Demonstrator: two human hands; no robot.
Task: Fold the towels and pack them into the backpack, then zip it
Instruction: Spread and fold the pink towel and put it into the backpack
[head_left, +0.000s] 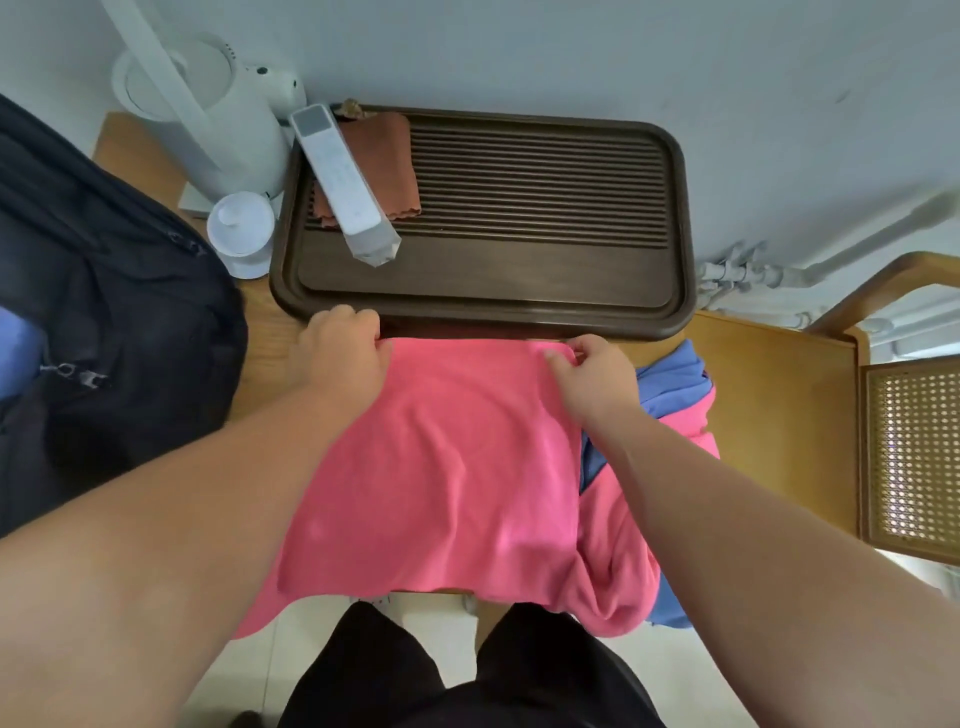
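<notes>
A pink towel (441, 467) lies spread over the wooden table, its near edge hanging off the front. My left hand (340, 348) grips its far left corner and my right hand (592, 371) pinches its far right corner, both just in front of the dark tray. A blue towel (675, 376) and more pink cloth (623, 561) lie bunched under and to the right of it. The black backpack (114, 322) sits at the left, its zip pulls (78, 376) showing and something blue visible at its left edge.
A dark wooden slatted tray (519, 291) fills the far table, holding a brown cloth (384, 156) and a white remote-like device (343, 182). A white kettle (218, 114) and white lidded cup (241, 234) stand at the back left. A wooden cane chair (909, 447) is at the right.
</notes>
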